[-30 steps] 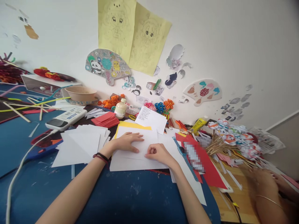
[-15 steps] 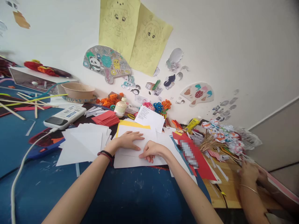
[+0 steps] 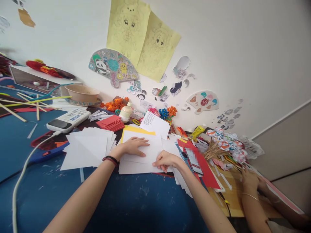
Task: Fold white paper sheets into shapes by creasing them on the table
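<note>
My left hand (image 3: 136, 146) lies flat with fingers spread on a white sheet of paper (image 3: 145, 161), which rests on more white sheets. A dark band circles the wrist. Beside it, my right hand (image 3: 165, 160) is closed, its fingers curled and the thumb side touching the sheet near its lower right part. Whatever may be inside those fingers is hidden. Behind both hands a yellow sheet (image 3: 126, 128) sticks out from under the white paper, and a white card with handwriting (image 3: 155, 124) leans beyond it.
Loose white sheets (image 3: 85, 147) and red paper (image 3: 110, 123) lie to the left, near a white device (image 3: 69, 120) with a cable. At right are a phone (image 3: 193, 160), red sheets (image 3: 212, 174) and paper flowers on sticks (image 3: 225, 140). Another person's hands (image 3: 250, 181) work there.
My right hand has slid a little to the right across the paper. My left hand stays flat in place. The view has shifted slightly.
</note>
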Tool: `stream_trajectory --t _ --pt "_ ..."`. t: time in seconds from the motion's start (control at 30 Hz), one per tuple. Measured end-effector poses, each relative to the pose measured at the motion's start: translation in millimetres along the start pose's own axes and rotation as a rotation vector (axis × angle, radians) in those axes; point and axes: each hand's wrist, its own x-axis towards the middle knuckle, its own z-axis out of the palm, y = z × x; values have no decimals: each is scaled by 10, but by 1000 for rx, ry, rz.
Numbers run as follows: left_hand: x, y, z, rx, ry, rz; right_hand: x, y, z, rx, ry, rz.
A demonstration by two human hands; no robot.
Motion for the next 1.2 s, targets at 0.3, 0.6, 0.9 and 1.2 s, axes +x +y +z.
stream_trajectory --t 0.3,0.6,0.9,1.2 --pt "-4 -16 11 -6 4 5 -57 151 -45 30 25 5" --pt "12 -46 28 -6 9 10 -176 330 -178 2 41 45" --pt "11 -45 36 -5 12 11 -262 509 -267 13 55 80" --pt "-9 -4 4 -14 18 4 -323 593 -314 44 67 82"
